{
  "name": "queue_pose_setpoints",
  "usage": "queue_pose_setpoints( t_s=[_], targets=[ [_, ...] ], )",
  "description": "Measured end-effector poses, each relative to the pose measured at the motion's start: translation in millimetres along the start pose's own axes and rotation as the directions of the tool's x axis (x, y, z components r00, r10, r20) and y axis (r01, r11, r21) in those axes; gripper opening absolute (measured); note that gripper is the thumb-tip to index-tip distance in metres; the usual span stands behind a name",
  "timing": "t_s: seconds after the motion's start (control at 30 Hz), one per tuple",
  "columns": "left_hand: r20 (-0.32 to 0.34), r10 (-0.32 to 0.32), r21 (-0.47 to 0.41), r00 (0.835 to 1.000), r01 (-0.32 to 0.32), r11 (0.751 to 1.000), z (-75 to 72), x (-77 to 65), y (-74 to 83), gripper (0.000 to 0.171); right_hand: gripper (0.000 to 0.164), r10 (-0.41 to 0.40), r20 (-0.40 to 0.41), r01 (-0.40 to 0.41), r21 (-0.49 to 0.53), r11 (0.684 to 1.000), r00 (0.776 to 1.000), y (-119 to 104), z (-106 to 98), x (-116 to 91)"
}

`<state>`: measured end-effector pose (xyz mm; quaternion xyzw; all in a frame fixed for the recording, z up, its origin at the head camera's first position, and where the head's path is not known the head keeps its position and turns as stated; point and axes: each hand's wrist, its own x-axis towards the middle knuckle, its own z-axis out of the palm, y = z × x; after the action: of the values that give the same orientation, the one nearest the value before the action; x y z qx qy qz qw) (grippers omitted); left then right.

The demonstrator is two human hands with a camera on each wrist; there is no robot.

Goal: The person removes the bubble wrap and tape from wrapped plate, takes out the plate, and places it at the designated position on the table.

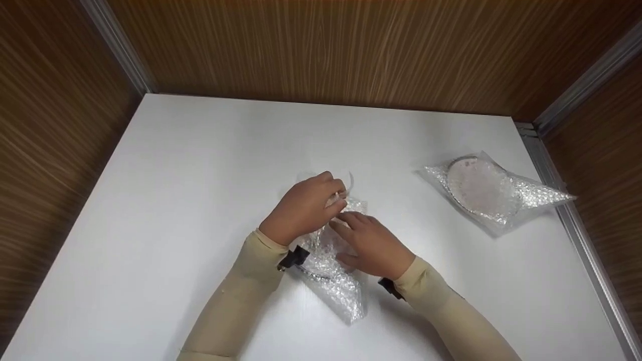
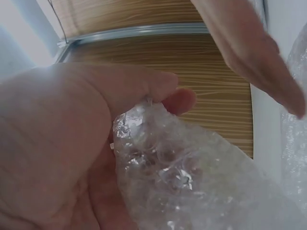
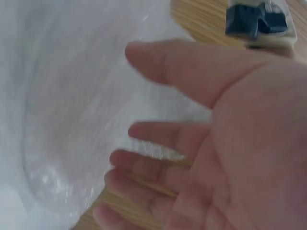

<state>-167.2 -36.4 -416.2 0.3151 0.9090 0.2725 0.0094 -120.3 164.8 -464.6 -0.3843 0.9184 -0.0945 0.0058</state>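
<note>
A round, flat, plate-like thing in bubble wrap (image 1: 346, 296) lies on the table in front of me, largely covered by both hands. My left hand (image 1: 313, 205) pinches a corner of the bubble wrap (image 2: 192, 177) between thumb and fingers, as the left wrist view shows. A thin, clear curved strip (image 1: 351, 183) sticks up beside those fingers. My right hand (image 1: 378, 245) is over the right side of the wrap, its fingers (image 3: 158, 134) loosely extended and spread, with nothing held between them. The wrap fills the left part of the right wrist view.
A second round pinkish thing with a dark rim, also in bubble wrap (image 1: 536, 193), lies near the right edge of the white table (image 1: 200, 150). Wood-grain panels (image 1: 321, 50) with metal edging stand around the back and sides.
</note>
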Motion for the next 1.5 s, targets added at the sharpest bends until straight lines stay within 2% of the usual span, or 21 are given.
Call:
queue_pose_setpoints(
  t_s=[0.13,0.37,0.57,0.67,0.8,0.9,1.07,1.27,1.5],
  targets=[
    [-0.043,-0.020,-0.028,0.999,0.019,0.999,-2.7,-1.8,0.9,0.018,0.066,-0.057,0.043,0.057,-0.001,0.998,0.997,-4,4,0],
    [-0.092,0.011,-0.007,0.996,-0.012,1.000,-8.1,-4.3,0.8,0.013,0.068,-0.063,0.117,0.068,-0.040,0.997,0.991,-7,10,0],
    [-0.121,0.026,0.019,0.992,-0.024,1.000,-12.5,-4.1,-0.4,0.020,0.084,-0.048,0.138,0.056,-0.053,0.997,0.989,-9,10,-2],
    [-0.155,0.007,0.004,0.988,-0.007,1.000,-13.9,-4.7,-2.0,0.019,0.088,-0.041,0.157,0.047,-0.037,0.998,0.987,-9,9,-2],
    [-0.207,-0.054,-0.054,0.977,0.044,0.998,-17.1,-6.4,-3.3,0.018,0.088,-0.026,0.189,0.030,-0.021,0.999,0.982,-8,7,-1],
    [-0.258,-0.085,-0.072,0.962,0.068,0.995,-19.7,-6.9,-4.2,0.019,0.088,-0.013,0.204,0.016,-0.015,1.000,0.979,-8,7,-1],
    [-0.358,-0.094,-0.058,0.929,0.078,0.995,-22.1,-6.5,-8.6,0.021,0.084,-0.007,0.197,0.010,-0.015,1.000,0.980,-8,8,-1],
    [-0.431,-0.145,-0.096,0.891,0.114,0.989,-27.3,-6.9,-19.8,0.021,0.073,-0.021,0.164,0.024,-0.017,1.000,0.986,-6,11,-2],
    [-0.505,-0.276,-0.213,0.818,0.191,0.958,-37.1,-11.1,-40.3,0.022,0.069,-0.012,0.175,0.015,-0.016,1.000,0.984,-6,12,-2]
  ],
)
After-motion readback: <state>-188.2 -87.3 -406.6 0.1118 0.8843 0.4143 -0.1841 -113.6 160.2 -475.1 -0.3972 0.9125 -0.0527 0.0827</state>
